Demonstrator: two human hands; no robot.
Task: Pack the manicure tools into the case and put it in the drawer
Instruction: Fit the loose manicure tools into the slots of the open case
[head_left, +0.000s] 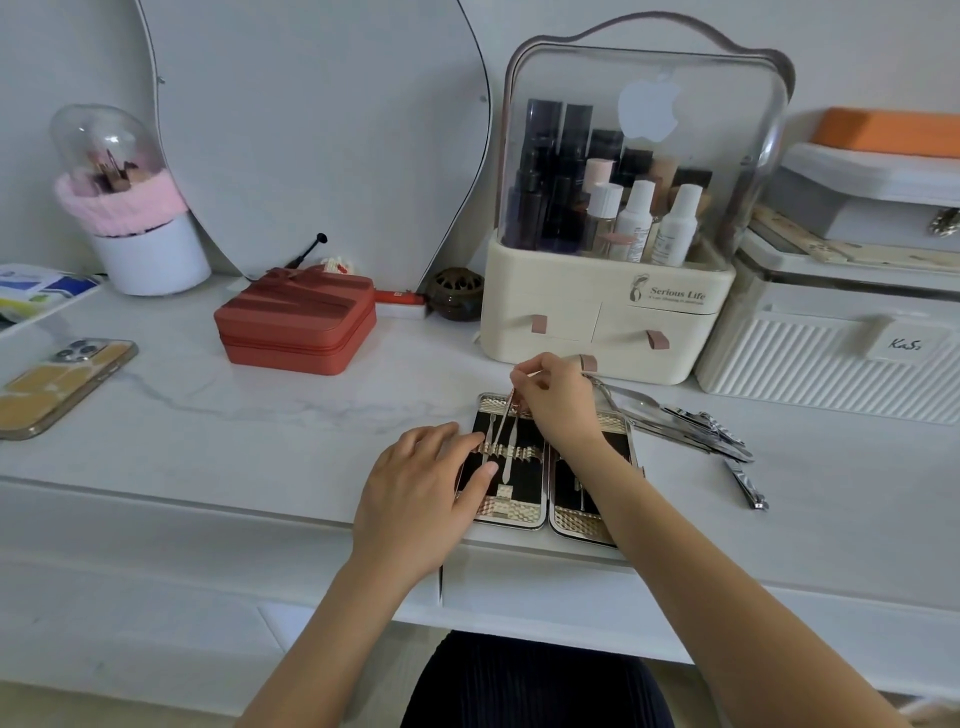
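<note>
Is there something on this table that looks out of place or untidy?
Yes: loose manicure tools lie in a crooked heap right of the open case, not in its loops. One nail clipper lies apart.

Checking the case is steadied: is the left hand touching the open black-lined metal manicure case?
Touching: the head view shows the left hand lying flat on the manicure case.

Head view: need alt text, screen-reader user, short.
A person's right hand slides a slim metal tool into the open manicure case on a white marble vanity while the left hand steadies the case. More metal tools lie loose to its right, before a cream cosmetics organizer.
</note>
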